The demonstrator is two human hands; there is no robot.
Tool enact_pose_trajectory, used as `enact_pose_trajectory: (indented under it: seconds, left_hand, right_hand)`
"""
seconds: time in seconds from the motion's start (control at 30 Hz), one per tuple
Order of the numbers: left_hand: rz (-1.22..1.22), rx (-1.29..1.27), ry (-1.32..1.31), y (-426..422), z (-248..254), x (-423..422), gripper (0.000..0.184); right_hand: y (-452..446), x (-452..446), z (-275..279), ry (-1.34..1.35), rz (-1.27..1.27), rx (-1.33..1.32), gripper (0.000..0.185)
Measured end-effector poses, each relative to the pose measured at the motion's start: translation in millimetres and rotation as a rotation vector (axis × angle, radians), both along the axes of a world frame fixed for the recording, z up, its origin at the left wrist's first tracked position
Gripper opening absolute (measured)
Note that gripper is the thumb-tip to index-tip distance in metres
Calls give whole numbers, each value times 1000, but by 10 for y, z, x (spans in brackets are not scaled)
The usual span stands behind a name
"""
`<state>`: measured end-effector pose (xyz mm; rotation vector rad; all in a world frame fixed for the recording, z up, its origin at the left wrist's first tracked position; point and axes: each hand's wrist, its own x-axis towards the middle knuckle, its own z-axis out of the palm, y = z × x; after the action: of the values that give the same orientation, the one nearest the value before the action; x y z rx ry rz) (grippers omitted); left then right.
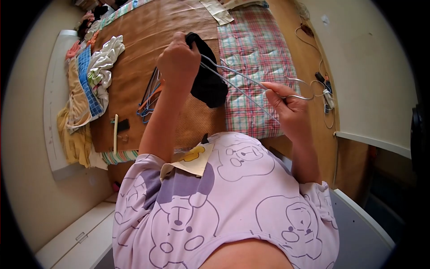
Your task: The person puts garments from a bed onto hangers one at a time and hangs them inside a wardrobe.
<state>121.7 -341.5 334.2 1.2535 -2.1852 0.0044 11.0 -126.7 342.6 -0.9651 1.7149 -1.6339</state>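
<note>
My left hand (179,58) is closed on the top edge of a black garment (208,87), whose exact kind I cannot make out. The cloth hangs down over the bed to the right of that hand. My right hand (289,105) grips a metal wire clothes hanger (244,78) close to its hook, which points right. The far end of the hanger reaches the black garment; whether it goes inside or only lies against the cloth is hidden.
A brown mat (130,85) covers the bed, with a plaid quilt (257,49) on its right. Several hangers (145,107) lie left of my left arm. Crumpled clothes (101,67) line the left edge. Cables and a power strip (328,98) run along the right side.
</note>
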Motion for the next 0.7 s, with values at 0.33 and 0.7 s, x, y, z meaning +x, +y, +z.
enact_pose_trajectory:
  seconds: [0.33, 0.7]
  left_hand:
    - [-173, 234, 410, -23, -124, -95, 18]
    - [-272, 222, 377, 395, -18, -114, 20]
  right_hand:
    - [-143, -158, 104, 136, -31, 40, 17]
    - [-165, -86, 131, 114, 11, 67, 15]
